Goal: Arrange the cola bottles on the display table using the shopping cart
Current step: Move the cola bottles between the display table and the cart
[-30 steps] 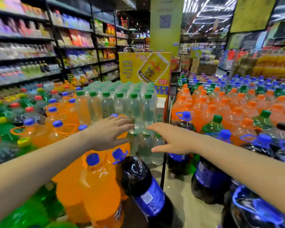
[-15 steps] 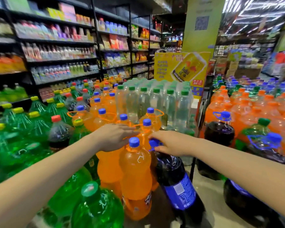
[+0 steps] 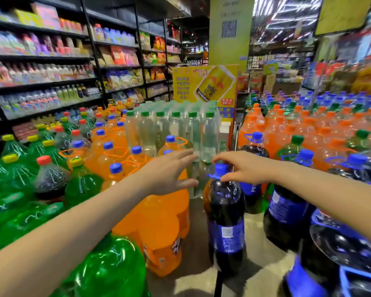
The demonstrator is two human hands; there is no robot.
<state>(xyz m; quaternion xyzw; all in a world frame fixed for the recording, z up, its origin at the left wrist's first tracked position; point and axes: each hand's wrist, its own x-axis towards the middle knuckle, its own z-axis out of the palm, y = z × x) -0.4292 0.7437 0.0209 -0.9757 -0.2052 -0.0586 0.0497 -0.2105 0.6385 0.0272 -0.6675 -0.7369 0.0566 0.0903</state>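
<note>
Our left hand has lifted off the orange bottles, fingers spread and holding nothing. Our right hand still pinches the blue cap of the cola bottle, now upright at the display table's edge.

- The tall dark cola bottle of clear plastic with blue cap and blue label stands upright at the display's edge, beside orange bottles.
- My fingertips seem to touch its cap.

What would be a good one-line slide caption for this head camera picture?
In a supermarket aisle, the right hand pinches the blue-capped cola bottle while the open left hand reaches past orange soda bottles.
</note>
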